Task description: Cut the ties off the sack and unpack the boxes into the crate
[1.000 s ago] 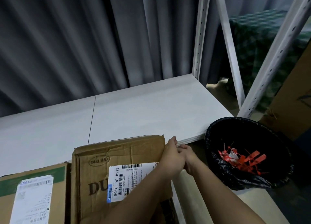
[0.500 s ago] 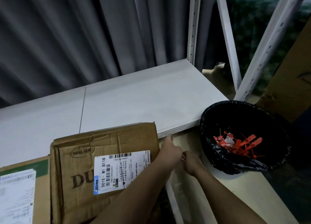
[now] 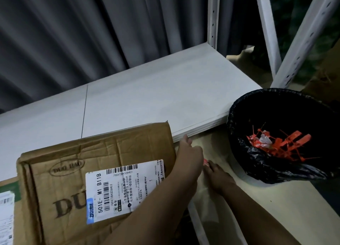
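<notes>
A worn brown cardboard box (image 3: 103, 163) with a white shipping label lies at the lower left, its far end on the white shelf board (image 3: 147, 101). My left hand (image 3: 189, 156) is at the box's right edge, thumb up and fingers curled; what it holds is hidden. Just right of it, my right hand (image 3: 219, 174) pinches a small red piece (image 3: 206, 162) at its fingertips, the same red as the ties in the bin. Pale beige material (image 3: 257, 198) lies under both hands; I cannot tell whether it is the sack. No crate is in view.
A black-lined bin (image 3: 257, 167) at the right holds several cut red ties (image 3: 279, 143). A second box (image 3: 7, 204) with a green stripe shows at the left edge. White rack uprights (image 3: 212, 16) stand behind the shelf, before a grey curtain.
Both hands dropped from the box's upper right corner to beside its right edge and drew slightly apart. The view tilted, so the box and bin sit differently in frame. The red piece now shows.
</notes>
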`<state>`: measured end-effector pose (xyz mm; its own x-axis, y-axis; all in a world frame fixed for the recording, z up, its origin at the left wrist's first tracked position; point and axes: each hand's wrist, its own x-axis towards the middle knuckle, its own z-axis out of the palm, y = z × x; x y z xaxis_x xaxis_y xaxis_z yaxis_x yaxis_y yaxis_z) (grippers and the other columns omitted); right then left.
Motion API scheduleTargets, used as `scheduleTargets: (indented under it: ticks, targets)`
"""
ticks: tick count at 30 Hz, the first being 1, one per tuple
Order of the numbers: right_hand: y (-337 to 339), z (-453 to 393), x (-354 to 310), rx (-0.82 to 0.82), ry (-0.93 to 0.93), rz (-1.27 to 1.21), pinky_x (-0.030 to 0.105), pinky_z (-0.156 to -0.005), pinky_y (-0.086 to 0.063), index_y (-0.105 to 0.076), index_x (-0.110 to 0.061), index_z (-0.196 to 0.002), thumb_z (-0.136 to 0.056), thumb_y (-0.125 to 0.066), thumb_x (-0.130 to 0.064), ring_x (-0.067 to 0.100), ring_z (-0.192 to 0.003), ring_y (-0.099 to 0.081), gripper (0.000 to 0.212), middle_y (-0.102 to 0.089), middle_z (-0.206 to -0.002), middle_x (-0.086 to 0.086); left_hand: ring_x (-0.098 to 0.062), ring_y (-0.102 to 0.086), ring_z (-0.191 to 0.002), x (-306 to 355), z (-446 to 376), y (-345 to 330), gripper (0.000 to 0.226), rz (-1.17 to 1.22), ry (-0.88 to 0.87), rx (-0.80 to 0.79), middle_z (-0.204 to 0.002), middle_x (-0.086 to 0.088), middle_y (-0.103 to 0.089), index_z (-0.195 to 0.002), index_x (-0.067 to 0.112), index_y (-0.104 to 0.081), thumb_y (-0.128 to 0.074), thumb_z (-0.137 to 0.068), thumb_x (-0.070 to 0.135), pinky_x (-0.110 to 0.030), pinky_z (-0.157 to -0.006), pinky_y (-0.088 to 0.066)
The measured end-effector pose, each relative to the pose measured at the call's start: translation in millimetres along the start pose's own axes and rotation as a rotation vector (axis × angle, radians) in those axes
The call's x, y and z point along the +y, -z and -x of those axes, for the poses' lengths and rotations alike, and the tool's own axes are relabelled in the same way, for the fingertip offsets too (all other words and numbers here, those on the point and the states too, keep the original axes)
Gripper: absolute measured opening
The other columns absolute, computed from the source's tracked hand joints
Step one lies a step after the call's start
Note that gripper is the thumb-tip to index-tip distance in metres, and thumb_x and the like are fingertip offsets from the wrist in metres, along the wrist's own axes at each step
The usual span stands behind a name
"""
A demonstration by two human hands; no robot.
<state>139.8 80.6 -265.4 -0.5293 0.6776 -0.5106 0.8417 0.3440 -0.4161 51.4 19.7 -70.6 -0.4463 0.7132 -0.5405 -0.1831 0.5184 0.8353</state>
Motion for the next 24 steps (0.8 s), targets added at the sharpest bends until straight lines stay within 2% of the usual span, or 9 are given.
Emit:
scheduleTargets:
  ticks: [2, 4, 8, 11, 13, 17, 20, 22, 24]
  targets:
    - [-9.3, -2.4, 3.5, 0.074, -0.018, -0.077, 0.039, -0.11, -0.031, -0.03, -0.015, -0.147, -0.104, -0.025, -0.026, 0.026, -0.14, -0.03, 0.045, -0.028, -0.154, 0.008, -0.001, -0.043, -0.1, -1.4, -3.4, -2.1, 0.061, 0.031, 0.008, -0.016, -0.156, -0.005, -0.027, -0.152, 0.01, -0.019, -0.035, -0.096, -0.007, 0.006, -0.039, -0.029]
    - [-18.0, -3.2, 6.7, 0.141, -0.047, -0.098, 0.039, -0.103, -0.037, -0.038, -0.015, -0.142, -0.103, -0.027, -0.024, 0.028, -0.13, -0.041, 0.042, -0.043, -0.143, 0.008, 0.0, -0.041, -0.097, -0.8, -5.8, -3.5, 0.061, 0.047, 0.019, -0.023, -0.157, -0.005, -0.026, -0.152, 0.01, -0.017, -0.035, -0.096, -0.008, 0.007, -0.04, -0.029]
    - [-30.6, 5.2, 12.3, 0.231, -0.064, 0.07, 0.033, -0.092, -0.044, -0.042, -0.011, -0.137, -0.1, -0.032, -0.012, 0.025, -0.122, -0.045, 0.038, -0.043, -0.14, 0.008, 0.007, -0.035, -0.064, -1.8, -3.0, -5.3, 0.061, 0.03, 0.04, -0.017, -0.157, -0.002, -0.025, -0.152, 0.013, -0.016, -0.035, -0.097, -0.006, 0.002, -0.035, -0.029]
    - [-39.4, 8.1, 16.4, 0.256, -0.137, 0.093, 0.03, -0.087, -0.046, -0.037, -0.011, -0.135, -0.098, -0.036, -0.009, 0.025, -0.118, -0.048, 0.037, -0.045, -0.135, 0.01, 0.006, -0.033, -0.062, -3.0, -1.7, -6.1, 0.061, 0.008, 0.064, 0.001, -0.157, 0.0, -0.026, -0.152, 0.014, -0.017, -0.035, -0.097, -0.004, 0.002, -0.033, -0.028]
    - [-37.2, 5.6, 16.6, 0.23, -0.245, -0.006, 0.033, -0.087, -0.046, -0.037, -0.009, -0.131, -0.096, -0.041, -0.008, 0.028, -0.113, -0.052, 0.035, -0.052, -0.127, 0.014, 0.006, -0.032, -0.062, -2.9, -1.4, -6.1, 0.06, -0.011, 0.062, 0.006, -0.156, 0.0, -0.027, -0.152, 0.014, -0.018, -0.036, -0.097, -0.003, 0.002, -0.033, -0.027]
    - [-30.1, 6.1, 18.3, 0.097, -0.211, -0.056, 0.033, -0.086, -0.049, -0.057, -0.014, -0.113, -0.095, -0.047, -0.014, 0.024, -0.105, -0.059, 0.021, -0.06, -0.117, 0.009, 0.006, -0.033, -0.063, -2.9, 1.9, -6.8, 0.06, -0.037, 0.066, 0.032, -0.156, 0.001, -0.027, -0.152, 0.015, -0.016, -0.036, -0.098, -0.001, 0.002, -0.033, -0.028]
    - [-17.2, 10.7, 12.0, 0.099, -0.186, -0.041, 0.033, -0.089, -0.046, -0.057, -0.01, -0.119, -0.097, -0.044, -0.018, 0.027, -0.107, -0.058, 0.026, -0.049, -0.126, 0.012, 0.006, -0.04, -0.071, -5.6, 1.2, -8.1, 0.061, -0.041, 0.074, 0.036, -0.157, 0.0, -0.025, -0.153, 0.015, -0.015, -0.036, -0.098, -0.002, 0.002, -0.039, -0.03]
    - [1.5, 16.0, -0.7, 0.144, -0.165, -0.04, 0.033, -0.083, -0.045, -0.052, -0.007, -0.119, -0.099, -0.038, -0.016, 0.03, -0.107, -0.059, 0.026, -0.053, -0.124, 0.015, -0.003, -0.048, -0.1, -7.8, 2.5, -8.8, 0.057, -0.051, 0.084, 0.056, -0.156, -0.002, -0.026, -0.151, 0.013, -0.016, -0.034, -0.099, -0.001, -0.002, -0.058, -0.037]
    - [25.5, 23.7, -17.0, 0.227, -0.112, -0.033, 0.034, -0.076, -0.044, -0.049, -0.01, -0.109, -0.097, -0.037, -0.012, 0.033, -0.104, -0.062, 0.017, -0.062, -0.114, 0.016, -0.016, -0.042, -0.127, -9.8, 7.6, -13.6, 0.058, -0.144, 0.035, 0.077, -0.156, -0.006, -0.025, -0.151, 0.012, -0.016, -0.035, -0.097, -0.001, -0.009, -0.087, -0.039]
